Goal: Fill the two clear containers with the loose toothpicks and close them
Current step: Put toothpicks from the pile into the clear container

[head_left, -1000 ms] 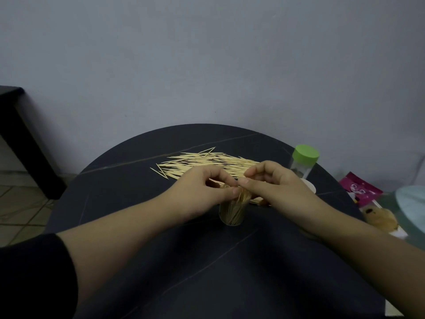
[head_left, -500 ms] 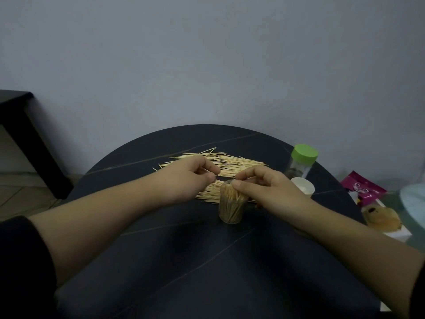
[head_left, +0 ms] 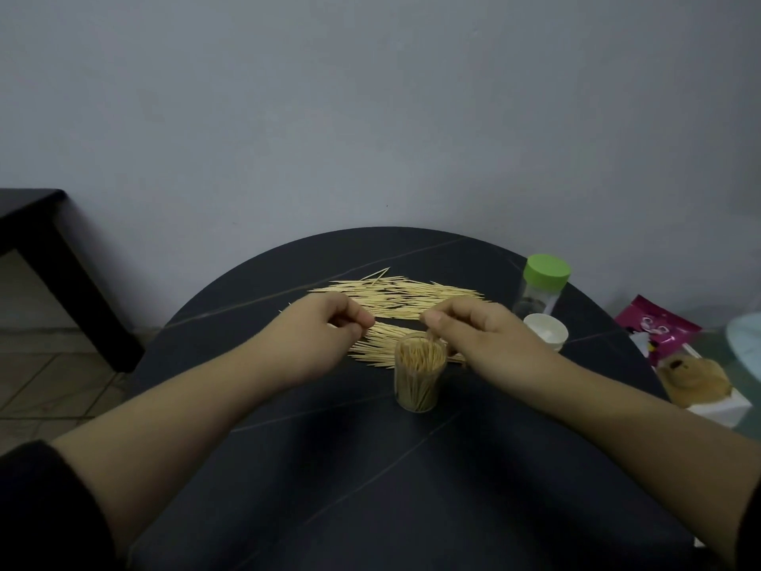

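Now 1 open container: left hand grip unclear, right hand pinching toothpicks.

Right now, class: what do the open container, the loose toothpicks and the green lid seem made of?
The open container: probably clear glossy plastic; its contents show through the wall. The loose toothpicks: pale matt wood or bamboo, thin and pointed. The green lid: likely opaque plastic, smooth, evenly coloured.
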